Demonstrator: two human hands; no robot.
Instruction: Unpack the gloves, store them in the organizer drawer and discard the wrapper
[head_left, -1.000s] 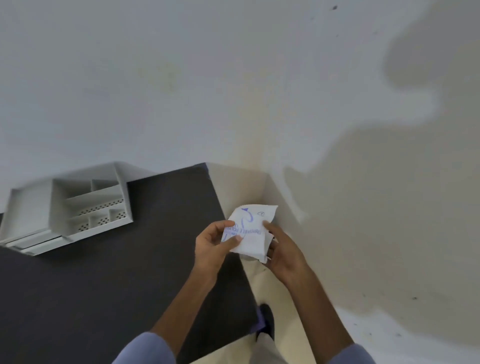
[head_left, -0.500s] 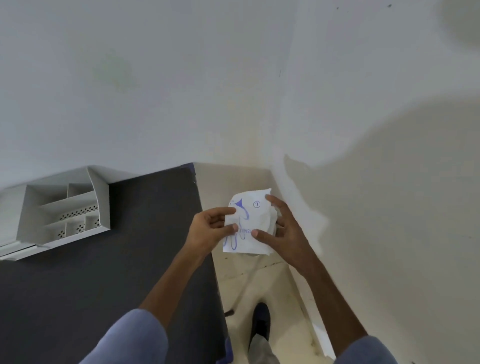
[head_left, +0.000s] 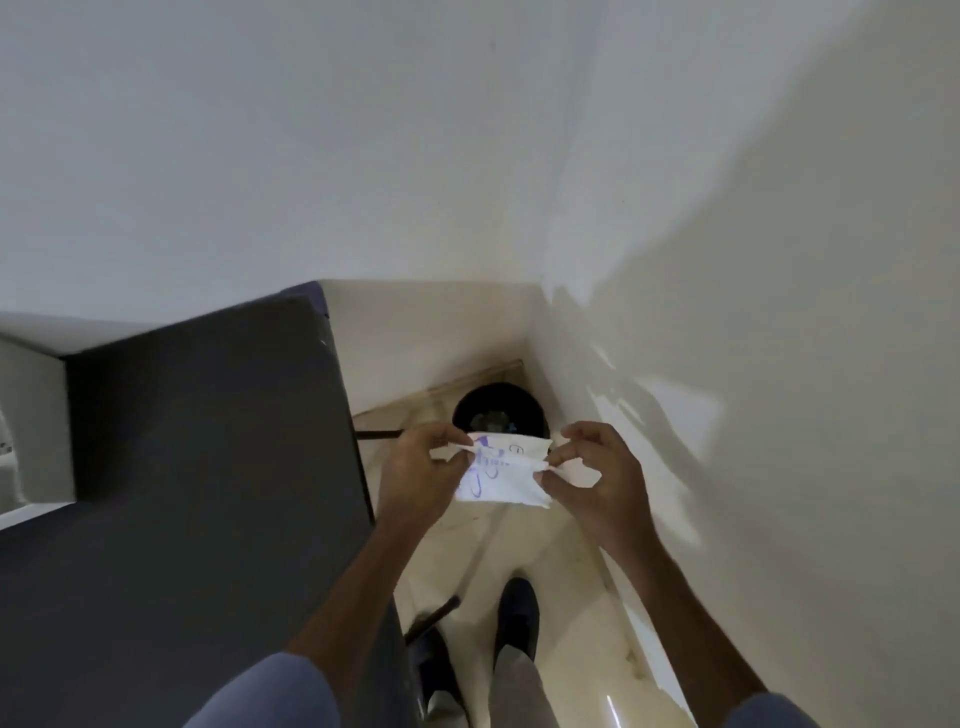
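Note:
A white wrapper (head_left: 501, 475) with blue print is stretched between both hands over the floor, right of the table. My left hand (head_left: 415, 475) pinches its left edge and my right hand (head_left: 597, 478) pinches its right edge. Just beyond the wrapper, a round black bin (head_left: 498, 410) stands on the floor in the corner. The white organizer (head_left: 31, 415) is only partly in view at the far left edge of the table; its drawer is cut off. No gloves are visible.
A dark table (head_left: 197, 493) fills the lower left. White walls meet in a corner behind the bin. My shoes (head_left: 517, 613) stand on the cream floor in the narrow gap between table and right wall.
The view has swung right and down, pushing the organizer to the left edge and revealing the bin. My hands have moved apart to the wrapper's two side edges.

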